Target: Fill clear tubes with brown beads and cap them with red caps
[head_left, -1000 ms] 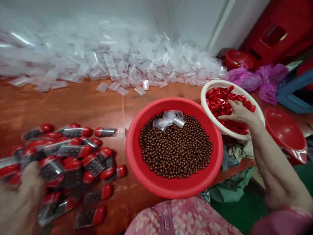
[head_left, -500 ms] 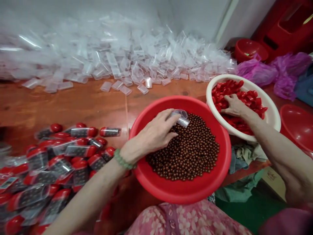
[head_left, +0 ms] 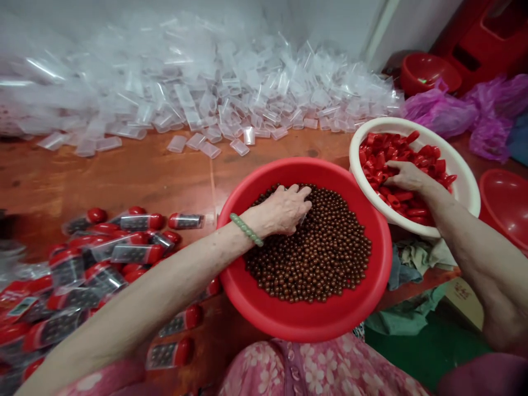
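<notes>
My left hand (head_left: 284,209), with a green bead bracelet on its wrist, is pushed into small brown balls (head_left: 317,258) in a red basin (head_left: 305,324). Its fingers are curled over clear plastic tubes, almost wholly hidden beneath the hand. At the right, my right hand (head_left: 406,177) reaches into red plastic caps (head_left: 383,151) in a white basin (head_left: 468,203). Its thumb and fingers are apart among the caps, and the fingertips are partly hidden.
Clear tubes (head_left: 239,147) form a large heap along the wall. Filled tubes with red caps (head_left: 136,254) are piled at the left. Purple plastic bags (head_left: 441,110) and a red bowl (head_left: 429,74) stand at the back right, with cloths (head_left: 412,258) below the white basin.
My left hand has gone down into the brown balls, and the tubes it held in plain view are now mostly covered. My right hand has shifted slightly right among the caps.
</notes>
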The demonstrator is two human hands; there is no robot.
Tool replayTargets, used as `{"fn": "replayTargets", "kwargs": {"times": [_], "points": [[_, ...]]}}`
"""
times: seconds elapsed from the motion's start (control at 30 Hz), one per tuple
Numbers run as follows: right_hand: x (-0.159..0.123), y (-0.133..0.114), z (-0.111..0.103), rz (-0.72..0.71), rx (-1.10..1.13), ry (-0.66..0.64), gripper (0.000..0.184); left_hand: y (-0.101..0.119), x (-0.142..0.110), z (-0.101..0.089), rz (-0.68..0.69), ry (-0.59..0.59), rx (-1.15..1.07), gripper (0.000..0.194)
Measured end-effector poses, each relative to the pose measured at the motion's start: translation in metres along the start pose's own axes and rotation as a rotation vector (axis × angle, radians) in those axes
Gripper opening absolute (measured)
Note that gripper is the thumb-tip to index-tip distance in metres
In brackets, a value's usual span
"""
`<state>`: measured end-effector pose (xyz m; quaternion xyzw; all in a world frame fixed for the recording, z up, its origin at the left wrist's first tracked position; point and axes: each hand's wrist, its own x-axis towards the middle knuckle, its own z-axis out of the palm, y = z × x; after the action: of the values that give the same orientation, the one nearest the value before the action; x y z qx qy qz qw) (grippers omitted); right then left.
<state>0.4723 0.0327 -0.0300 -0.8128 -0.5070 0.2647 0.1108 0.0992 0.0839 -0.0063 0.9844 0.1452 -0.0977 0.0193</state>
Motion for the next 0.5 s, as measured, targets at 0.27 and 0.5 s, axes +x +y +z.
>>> {"fn": "replayTargets", "kwargs": {"times": [0.27, 0.5], "points": [[-0.015, -0.015, -0.007, 0.118, 0.211, 0.032, 0.025, -0.007, -0.002, -0.010, -0.067, -0.125, -0.048, 0.037], [-0.023, -0.007, -0.012, 0.109, 0.350, 0.074, 0.025, 0.032, 0.039, -0.016, -0.107, 0.028, -0.275, 0.037]]}}
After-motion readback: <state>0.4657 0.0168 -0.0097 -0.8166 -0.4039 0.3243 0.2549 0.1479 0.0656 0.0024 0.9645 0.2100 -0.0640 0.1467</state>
